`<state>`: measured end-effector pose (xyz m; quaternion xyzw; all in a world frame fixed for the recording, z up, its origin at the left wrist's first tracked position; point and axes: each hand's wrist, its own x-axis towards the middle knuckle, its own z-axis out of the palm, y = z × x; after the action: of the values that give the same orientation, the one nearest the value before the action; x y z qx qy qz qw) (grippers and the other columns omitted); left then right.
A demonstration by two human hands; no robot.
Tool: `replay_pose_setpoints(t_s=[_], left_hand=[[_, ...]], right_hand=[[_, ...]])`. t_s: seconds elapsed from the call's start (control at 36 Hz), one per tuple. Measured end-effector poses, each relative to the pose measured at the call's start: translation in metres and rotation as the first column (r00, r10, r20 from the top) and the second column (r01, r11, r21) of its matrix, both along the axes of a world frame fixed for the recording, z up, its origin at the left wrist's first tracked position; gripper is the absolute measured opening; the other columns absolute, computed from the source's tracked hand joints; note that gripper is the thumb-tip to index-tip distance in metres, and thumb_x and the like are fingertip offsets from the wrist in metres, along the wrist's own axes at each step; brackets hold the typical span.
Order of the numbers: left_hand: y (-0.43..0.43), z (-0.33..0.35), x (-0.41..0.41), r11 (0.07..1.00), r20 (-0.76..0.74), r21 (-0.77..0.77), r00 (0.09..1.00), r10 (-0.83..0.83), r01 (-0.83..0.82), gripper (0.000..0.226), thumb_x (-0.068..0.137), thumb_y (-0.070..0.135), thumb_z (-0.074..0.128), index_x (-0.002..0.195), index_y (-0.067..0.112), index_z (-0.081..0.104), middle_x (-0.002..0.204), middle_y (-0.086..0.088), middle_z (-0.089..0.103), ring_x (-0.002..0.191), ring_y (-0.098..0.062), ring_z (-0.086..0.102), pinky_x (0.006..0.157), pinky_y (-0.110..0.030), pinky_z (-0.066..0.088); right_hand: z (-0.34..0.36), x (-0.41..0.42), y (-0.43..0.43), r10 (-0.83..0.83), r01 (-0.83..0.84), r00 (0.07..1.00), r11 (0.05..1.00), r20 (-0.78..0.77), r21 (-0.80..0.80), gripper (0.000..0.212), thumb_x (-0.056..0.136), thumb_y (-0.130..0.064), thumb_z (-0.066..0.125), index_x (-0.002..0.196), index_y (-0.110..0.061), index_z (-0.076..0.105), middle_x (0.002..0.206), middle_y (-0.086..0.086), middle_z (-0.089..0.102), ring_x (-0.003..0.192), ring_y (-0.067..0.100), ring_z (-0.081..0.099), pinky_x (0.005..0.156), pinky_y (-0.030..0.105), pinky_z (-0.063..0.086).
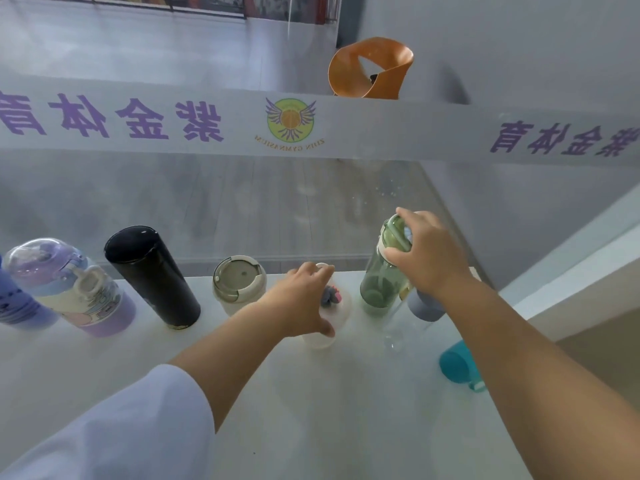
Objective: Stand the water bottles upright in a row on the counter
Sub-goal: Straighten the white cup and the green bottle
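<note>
Along the back of the white counter stand a blue bottle, a purple cartoon bottle with a clear dome lid, a tall black tumbler and a beige lidded cup. My left hand grips a small clear cup with a purple charm, upright. My right hand holds the lid of a green translucent bottle, standing upright. To its right, a clear bottle with a grey-blue cap and a teal bottle lie on their sides, partly hidden by my right arm.
A glass pane with a frosted band of purple lettering rises directly behind the row. The counter's right edge runs close to the teal bottle. An orange chair stands on the floor beyond the glass.
</note>
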<state>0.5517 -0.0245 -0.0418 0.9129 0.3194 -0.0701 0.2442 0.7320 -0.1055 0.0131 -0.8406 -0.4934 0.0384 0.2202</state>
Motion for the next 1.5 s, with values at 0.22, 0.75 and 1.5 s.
replay_pose_setpoints(t_s=[0.22, 0.75, 1.5], left_hand=[[0.001, -0.014, 0.016, 0.999, 0.014, -0.005, 0.999, 0.051, -0.051, 0.076, 0.061, 0.032, 0.081, 0.125, 0.022, 0.043, 0.123, -0.008, 0.038, 0.107, -0.032, 0.047, 0.087, -0.032, 0.042], [0.029, -0.02, 0.024, 0.987, 0.071, -0.004, 0.984, 0.162, -0.162, 0.053, 0.062, 0.039, 0.078, 0.105, 0.022, 0.051, 0.112, -0.003, 0.052, 0.102, -0.025, 0.048, 0.082, -0.032, 0.042], [0.013, 0.027, -0.008, 0.984, 0.117, 0.153, 0.991, 0.069, -0.087, 0.045, 0.08, 0.043, 0.064, 0.119, 0.023, 0.053, 0.116, -0.001, 0.057, 0.103, -0.024, 0.054, 0.084, -0.034, 0.047]], right_hand=[[-0.003, 0.007, 0.0, 0.023, -0.023, 1.0, 1.0, 0.009, 0.007, 0.063, 0.08, -0.023, 0.066, 0.138, -0.019, 0.043, 0.128, 0.007, 0.05, 0.11, 0.026, 0.051, 0.084, 0.024, 0.033], [0.005, 0.02, 0.001, 0.099, -0.097, 0.986, 0.995, -0.135, 0.018, 0.063, 0.077, -0.023, 0.069, 0.135, -0.022, 0.046, 0.12, 0.002, 0.05, 0.088, 0.012, 0.046, 0.08, 0.022, 0.032], [0.032, 0.015, -0.022, 0.138, -0.139, 0.99, 0.988, -0.026, -0.06, 0.057, 0.083, -0.029, 0.066, 0.135, -0.017, 0.046, 0.135, 0.005, 0.051, 0.122, 0.022, 0.049, 0.099, 0.03, 0.036]])
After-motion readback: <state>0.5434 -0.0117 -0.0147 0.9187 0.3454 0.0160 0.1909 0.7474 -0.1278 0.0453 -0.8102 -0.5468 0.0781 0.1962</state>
